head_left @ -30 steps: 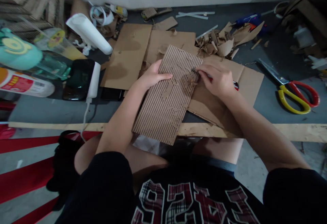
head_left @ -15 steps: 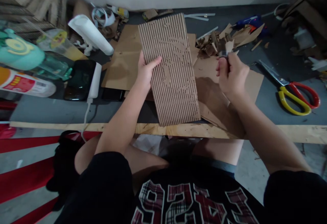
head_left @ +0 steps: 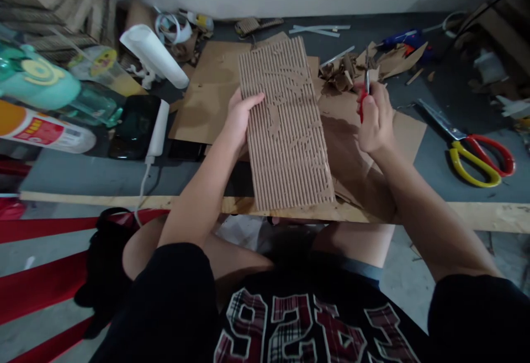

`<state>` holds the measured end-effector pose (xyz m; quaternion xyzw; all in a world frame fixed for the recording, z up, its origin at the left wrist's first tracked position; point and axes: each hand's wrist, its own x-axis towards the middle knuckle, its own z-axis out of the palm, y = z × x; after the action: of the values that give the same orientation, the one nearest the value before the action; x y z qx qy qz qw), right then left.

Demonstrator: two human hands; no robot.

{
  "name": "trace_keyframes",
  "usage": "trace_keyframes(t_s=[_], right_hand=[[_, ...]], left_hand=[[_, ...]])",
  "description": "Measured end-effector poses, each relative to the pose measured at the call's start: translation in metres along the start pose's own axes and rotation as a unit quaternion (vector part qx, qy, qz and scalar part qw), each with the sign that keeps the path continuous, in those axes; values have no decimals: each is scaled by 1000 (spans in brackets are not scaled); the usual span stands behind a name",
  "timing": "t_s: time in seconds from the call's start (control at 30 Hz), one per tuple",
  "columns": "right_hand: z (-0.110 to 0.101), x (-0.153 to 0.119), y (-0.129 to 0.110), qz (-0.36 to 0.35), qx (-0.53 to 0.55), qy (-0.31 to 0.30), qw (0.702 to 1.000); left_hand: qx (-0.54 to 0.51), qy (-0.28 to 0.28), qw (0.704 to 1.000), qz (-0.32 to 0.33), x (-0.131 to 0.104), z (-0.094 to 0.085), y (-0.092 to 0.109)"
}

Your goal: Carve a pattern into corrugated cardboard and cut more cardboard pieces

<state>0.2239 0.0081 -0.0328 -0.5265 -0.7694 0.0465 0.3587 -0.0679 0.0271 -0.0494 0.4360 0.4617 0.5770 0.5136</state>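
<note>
My left hand [head_left: 239, 117] grips the left edge of a corrugated cardboard sheet [head_left: 285, 159], thumb on the ribbed face. The sheet is held tilted above the table's front edge, its ribs bared, with flat scraps of paper skin stuck on its middle and right side. To the right of the sheet, my right hand [head_left: 376, 117] is closed round a small red-handled tool [head_left: 366, 84] with a narrow metal end pointing up and away. Its exact kind is unclear. Brown cardboard sheets [head_left: 202, 92] lie underneath, and torn paper scraps [head_left: 342, 73] are piled beyond my right hand.
Scissors [head_left: 467, 145] with yellow and red handles lie at the right. A blue glue gun [head_left: 399, 37] and glue sticks [head_left: 318, 29] are at the back. On the left are bottles [head_left: 45, 131], a black device [head_left: 134, 128] with a white cable, and a white roll [head_left: 153, 57].
My right hand has turned, so the tool's red handle and metal end now show upright. The cardboard sheet has shifted slightly right and toward me, still in my left hand.
</note>
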Motion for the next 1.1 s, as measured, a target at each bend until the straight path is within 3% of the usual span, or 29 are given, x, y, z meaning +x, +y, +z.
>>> trace_keyframes(t_s=[0.17, 0.33, 0.47, 0.63, 0.87, 1.1], right_hand=[[-8, 4, 5, -20, -115, -76, 990], [-14, 3, 3, 3, -164, -113, 980], [-20, 2, 4, -40, -165, -123, 978], [-21, 2, 7, -83, -161, -151, 972], [-16, -1, 0, -51, -195, -175, 964], [-17, -3, -11, -19, -210, -192, 958]], left_hand=[[104, -85, 988, -79, 3, -5, -2], [148, -112, 982, -31, 8, -11, -4], [145, -105, 984, 10, 10, -12, -9], [149, -96, 984, 18, 11, -12, -13], [145, -60, 987, 31, 14, -9, -21], [148, -70, 986, 39, 14, -9, -25]])
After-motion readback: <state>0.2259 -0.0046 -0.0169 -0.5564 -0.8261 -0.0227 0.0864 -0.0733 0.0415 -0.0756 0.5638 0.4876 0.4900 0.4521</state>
